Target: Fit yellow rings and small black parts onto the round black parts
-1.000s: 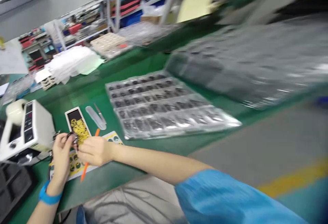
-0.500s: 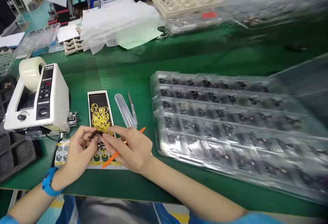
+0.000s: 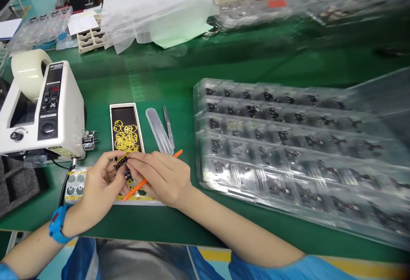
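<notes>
My left hand (image 3: 101, 190), with a blue band at its wrist, is closed on a small dark ring-shaped part (image 3: 122, 162); the fingers hide much of it. My right hand (image 3: 165, 177) is closed as well, its fingertips at the part's right side. A thin orange stick (image 3: 137, 189) passes slantwise through my right hand. Just beyond the fingers lies a white-rimmed box (image 3: 111, 115) with a heap of thin yellow rings (image 3: 126, 138) in it. Under my hands is a sheet with round dark and yellow stickers (image 3: 76, 184), partly covered.
Tweezers (image 3: 168, 127) and a clear plastic strip (image 3: 157, 130) lie right of the box. A white tape dispenser (image 3: 68, 113) stands at left. Clear compartment trays (image 3: 205, 143) with small dark parts fill the right side. White sheets (image 3: 153, 6) lie at the back.
The view has shifted, so the bench items sit slightly higher in the picture. Both hands stay together at the dark ring-shaped part, which looks more tilted now; the orange stick remains in my right hand.
</notes>
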A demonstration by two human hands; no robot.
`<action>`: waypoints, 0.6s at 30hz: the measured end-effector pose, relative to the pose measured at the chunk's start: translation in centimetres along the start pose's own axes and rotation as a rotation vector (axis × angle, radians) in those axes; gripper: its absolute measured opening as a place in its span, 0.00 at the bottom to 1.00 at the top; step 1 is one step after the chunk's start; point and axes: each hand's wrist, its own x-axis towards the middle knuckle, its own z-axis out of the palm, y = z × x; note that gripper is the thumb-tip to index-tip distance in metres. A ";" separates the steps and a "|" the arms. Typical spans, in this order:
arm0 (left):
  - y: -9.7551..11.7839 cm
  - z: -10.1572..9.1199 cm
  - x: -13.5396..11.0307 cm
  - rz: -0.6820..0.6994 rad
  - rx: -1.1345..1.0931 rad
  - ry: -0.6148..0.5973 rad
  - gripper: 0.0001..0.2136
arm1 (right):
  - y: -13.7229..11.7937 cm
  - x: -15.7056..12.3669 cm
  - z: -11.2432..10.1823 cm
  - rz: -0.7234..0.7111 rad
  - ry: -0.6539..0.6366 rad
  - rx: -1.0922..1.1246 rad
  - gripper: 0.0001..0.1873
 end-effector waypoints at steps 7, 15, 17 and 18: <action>-0.4 -0.1 -0.1 0.044 0.060 0.004 0.08 | 0.3 0.1 -0.2 -0.068 0.002 -0.012 0.05; -1.1 -0.3 -0.4 0.135 0.191 0.024 0.09 | -0.4 0.0 0.0 0.039 -0.001 0.012 0.04; -1.2 -0.3 -0.5 0.148 0.212 0.031 0.08 | -0.6 0.0 0.0 0.059 0.002 0.007 0.04; -1.2 -0.3 -0.5 0.152 0.218 0.034 0.08 | -0.7 0.0 0.0 0.068 0.005 0.002 0.04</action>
